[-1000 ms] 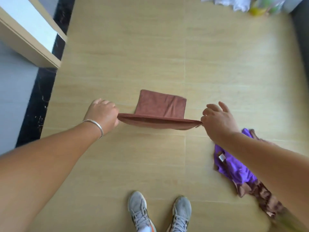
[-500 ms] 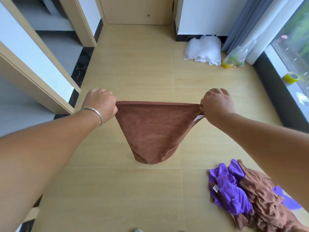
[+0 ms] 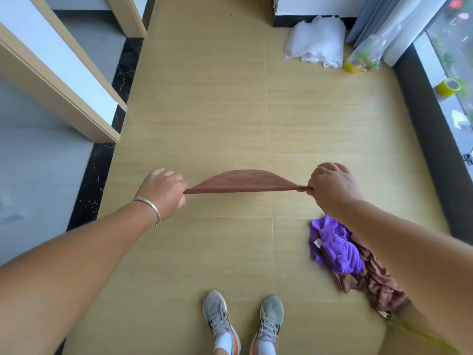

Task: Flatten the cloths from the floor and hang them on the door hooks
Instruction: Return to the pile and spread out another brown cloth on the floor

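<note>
Both arms reach forward over a pale wood-look floor (image 3: 204, 111). The left hand (image 3: 163, 192) has its fingers curled in, pinching one corner of a brown cloth (image 3: 243, 181) at about 9 o'clock from the cloth's middle. The right hand (image 3: 332, 187) is closed in a loose fist around the opposite corner, at 3 o'clock. Between the two hands the cloth is pulled taut along its near edge and held in the air above the floor; its far part billows up and away toward 12 o'clock in a shallow arch. A thin silver bangle (image 3: 151, 208) circles the left wrist.

At roughly 4 o'clock from the held cloth, on the floor and partly hidden under the right forearm, lies a crumpled purple cloth (image 3: 335, 248) with a small white label; it rests on and against a rumpled brown cloth pile (image 3: 376, 285), which may be more than one piece, though the folds make that hard to tell. At 6 o'clock stand two grey shoes (image 3: 243, 321) with orange trim, toes pointing toward the cloth.

Far off at 1 o'clock, a white crinkled plastic bag (image 3: 317, 44) sits against a dark skirting, just beside a clear bag with yellow and green contents (image 3: 363, 60) and a grey curtain (image 3: 384, 19). A yellow tape roll (image 3: 448, 86) rests on the window ledge at 2 o'clock. At 10 o'clock, pale door frames (image 3: 64, 80) edge a grey floor.
</note>
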`<state>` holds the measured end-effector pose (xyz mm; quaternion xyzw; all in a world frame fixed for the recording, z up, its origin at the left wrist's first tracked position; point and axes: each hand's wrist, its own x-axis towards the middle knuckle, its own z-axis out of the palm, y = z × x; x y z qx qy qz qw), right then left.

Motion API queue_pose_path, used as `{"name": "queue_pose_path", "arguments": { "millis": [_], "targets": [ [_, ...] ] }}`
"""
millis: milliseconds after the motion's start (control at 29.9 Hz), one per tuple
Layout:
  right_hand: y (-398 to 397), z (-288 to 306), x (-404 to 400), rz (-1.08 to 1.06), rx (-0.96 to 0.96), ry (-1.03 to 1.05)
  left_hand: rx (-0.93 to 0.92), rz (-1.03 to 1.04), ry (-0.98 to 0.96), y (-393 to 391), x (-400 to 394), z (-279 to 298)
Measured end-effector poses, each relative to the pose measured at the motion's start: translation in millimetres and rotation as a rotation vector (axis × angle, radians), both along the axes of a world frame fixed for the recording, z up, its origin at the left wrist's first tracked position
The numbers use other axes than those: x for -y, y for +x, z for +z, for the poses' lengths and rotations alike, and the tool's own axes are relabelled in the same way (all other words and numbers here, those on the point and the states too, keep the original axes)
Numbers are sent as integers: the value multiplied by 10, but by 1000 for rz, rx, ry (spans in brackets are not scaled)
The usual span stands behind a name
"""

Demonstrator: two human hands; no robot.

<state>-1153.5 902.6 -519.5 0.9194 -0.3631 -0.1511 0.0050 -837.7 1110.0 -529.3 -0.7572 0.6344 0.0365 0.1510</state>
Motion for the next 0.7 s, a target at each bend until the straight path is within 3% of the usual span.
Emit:
{"name": "queue_pose_path", "arguments": {
  "millis": [234,435,569,703],
  "targets": [
    [-572,-1014,-717,1,-87,199,-168,45,122,-540,-645,-930],
    [-846,-1910,-1170,-8,-181,330,-265,115,378,-877,-1061,-1750],
    [-938,-2588,-1273,-3,-247,378,-343,113,376,-948,-1225,-2390],
    [-886,-3255,-1097,-59,-250,383,-479,289,312,-818,-1097,-3145]
  ]
}}
